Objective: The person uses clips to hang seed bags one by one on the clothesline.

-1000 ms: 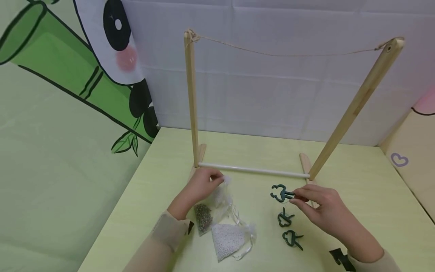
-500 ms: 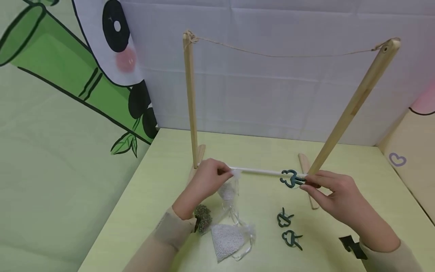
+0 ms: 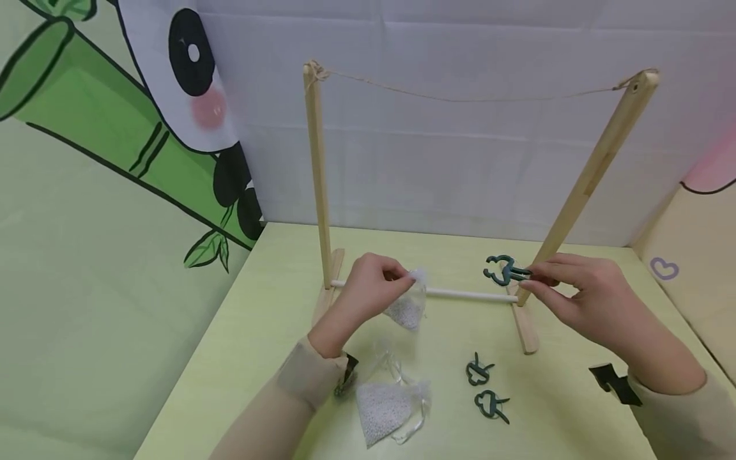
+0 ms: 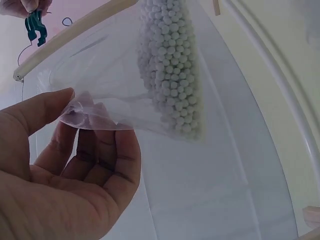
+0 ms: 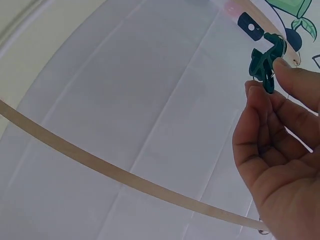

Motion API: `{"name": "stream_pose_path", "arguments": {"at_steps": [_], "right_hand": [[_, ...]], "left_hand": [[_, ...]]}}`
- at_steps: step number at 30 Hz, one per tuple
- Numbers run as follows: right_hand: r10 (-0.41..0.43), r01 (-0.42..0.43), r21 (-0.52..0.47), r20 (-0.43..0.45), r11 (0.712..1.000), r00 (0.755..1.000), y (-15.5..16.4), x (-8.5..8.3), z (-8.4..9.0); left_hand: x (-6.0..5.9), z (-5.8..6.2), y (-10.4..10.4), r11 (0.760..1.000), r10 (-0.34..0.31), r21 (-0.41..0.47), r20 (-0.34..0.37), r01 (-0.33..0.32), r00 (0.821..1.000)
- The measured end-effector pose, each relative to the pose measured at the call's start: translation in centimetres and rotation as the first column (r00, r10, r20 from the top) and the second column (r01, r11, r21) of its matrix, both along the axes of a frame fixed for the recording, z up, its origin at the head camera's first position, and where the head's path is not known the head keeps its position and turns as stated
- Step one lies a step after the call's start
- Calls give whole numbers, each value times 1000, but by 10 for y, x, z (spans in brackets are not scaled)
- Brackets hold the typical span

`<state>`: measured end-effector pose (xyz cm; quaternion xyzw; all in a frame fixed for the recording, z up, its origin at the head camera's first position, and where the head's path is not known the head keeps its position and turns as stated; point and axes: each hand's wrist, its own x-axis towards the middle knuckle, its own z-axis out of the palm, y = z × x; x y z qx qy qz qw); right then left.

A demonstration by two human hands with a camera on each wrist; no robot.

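My left hand (image 3: 368, 291) pinches the top of a sheer mesh bag of white beads (image 3: 406, 312), lifted off the table in front of the frame's white crossbar. In the left wrist view the white beads (image 4: 172, 70) bulge at the far end of the see-through bag. With thumb and fingers, my right hand (image 3: 586, 291) holds a dark green plastic clip (image 3: 506, 271) by its handles, beside the right post's foot. The right wrist view shows the same green clip (image 5: 267, 60) at the fingertips. Two more green clips (image 3: 478, 370) (image 3: 491, 406) lie on the table below.
A wooden frame has a left post (image 3: 319, 179), a right post (image 3: 592, 172), a white crossbar (image 3: 466, 294) and a slack string (image 3: 454, 100) between the post tops. Another bag of white beads (image 3: 384, 412) lies near the front. A darker-filled bag (image 3: 347, 382) is partly behind the left sleeve.
The left hand has raised its bead bag from the table, moving up and rightward. The right hand has carried its clip up and right, from above the other clips to beside the right post.
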<state>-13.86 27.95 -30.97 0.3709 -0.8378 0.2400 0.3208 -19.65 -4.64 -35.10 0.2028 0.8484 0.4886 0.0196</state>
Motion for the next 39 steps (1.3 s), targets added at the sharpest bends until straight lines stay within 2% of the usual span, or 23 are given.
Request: {"name": "stream_pose_path", "arguments": {"at_steps": [9,17,28,35,39], "right_hand": [[-6,8,62,-32,998,999,7,-7,37],[-49,64,136,-111,989,993,21,-16,74],[-82,111,214,-139,970,987,31,-27,109],[-173,199,263,-117,944,978,32,-31,128],[-176,216,279,-163,936,971,32,-39,144]], "left_hand": [[-9,15,23,996,40,76,-43,-37,998],[-18,38,43,990,43,135,-58,-35,997],[-32,66,69,975,64,213,-25,-58,998],[-44,83,90,962,63,267,1,-61,998],[-49,93,97,960,64,273,9,-64,998]]}}
